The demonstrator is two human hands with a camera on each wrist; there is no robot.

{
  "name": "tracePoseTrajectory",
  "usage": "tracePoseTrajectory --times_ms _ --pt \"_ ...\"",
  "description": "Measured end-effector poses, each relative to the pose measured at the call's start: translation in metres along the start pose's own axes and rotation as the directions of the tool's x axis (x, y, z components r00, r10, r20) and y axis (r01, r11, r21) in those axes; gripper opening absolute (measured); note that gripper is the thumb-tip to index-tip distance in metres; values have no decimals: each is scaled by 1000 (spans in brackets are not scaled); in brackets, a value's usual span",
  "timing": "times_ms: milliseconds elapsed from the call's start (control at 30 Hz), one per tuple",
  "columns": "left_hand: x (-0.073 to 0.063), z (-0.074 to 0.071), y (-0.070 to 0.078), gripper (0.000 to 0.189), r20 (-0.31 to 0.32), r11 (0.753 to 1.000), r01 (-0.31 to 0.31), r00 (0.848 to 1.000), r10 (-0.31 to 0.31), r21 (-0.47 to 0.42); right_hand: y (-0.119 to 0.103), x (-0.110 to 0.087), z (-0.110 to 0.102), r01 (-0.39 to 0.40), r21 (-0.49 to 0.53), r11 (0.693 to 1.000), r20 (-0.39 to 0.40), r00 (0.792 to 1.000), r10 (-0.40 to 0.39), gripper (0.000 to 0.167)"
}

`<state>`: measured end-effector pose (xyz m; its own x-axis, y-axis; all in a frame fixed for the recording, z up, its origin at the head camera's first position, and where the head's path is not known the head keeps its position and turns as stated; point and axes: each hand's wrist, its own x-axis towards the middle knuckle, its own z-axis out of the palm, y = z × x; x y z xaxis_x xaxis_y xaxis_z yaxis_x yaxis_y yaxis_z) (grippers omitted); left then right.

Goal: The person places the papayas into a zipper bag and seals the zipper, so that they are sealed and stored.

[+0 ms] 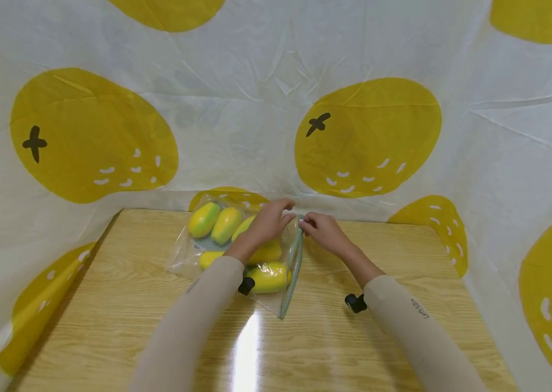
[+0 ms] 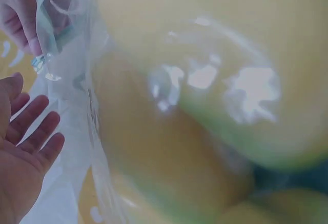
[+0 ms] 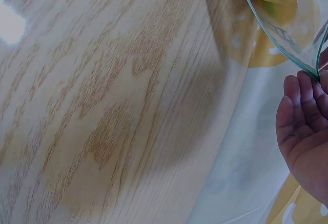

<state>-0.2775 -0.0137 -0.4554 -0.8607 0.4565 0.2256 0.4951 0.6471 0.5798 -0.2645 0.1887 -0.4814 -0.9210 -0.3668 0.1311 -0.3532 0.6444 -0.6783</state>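
A clear zip bag (image 1: 180,260) lies on its side near the table's far edge, with several yellow-green mangoes (image 1: 227,225) inside. Its greenish zip strip (image 1: 292,275) runs along the right side, and the lips stand apart in the right wrist view. With thumb and fingers, my right hand (image 1: 324,230) pinches the far end of that strip. My left hand (image 1: 267,222) reaches over the bag beside the same corner, its fingers loosely spread and holding nothing, as the left wrist view shows. The left forearm hides some of the mangoes.
The wooden table (image 1: 124,305) reaches back to a hanging white cloth (image 1: 237,136) printed with large yellow fruit, which also encloses both sides. A black wrist camera (image 1: 355,303) sits on the right forearm, and another (image 1: 246,286) on the left.
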Motion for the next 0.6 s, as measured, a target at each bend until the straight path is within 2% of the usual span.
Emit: tracePoseTrajectory --times_ms 200,600 --pt "12 10 -7 28 -23 998 14 1000 -15 -61 -2 3 0 -3 -20 1000 -14 1000 2 24" --pt "18 19 -8 11 -71 996 -5 997 -1 -90 -5 6 -1 -12 -30 999 -22 1000 11 27"
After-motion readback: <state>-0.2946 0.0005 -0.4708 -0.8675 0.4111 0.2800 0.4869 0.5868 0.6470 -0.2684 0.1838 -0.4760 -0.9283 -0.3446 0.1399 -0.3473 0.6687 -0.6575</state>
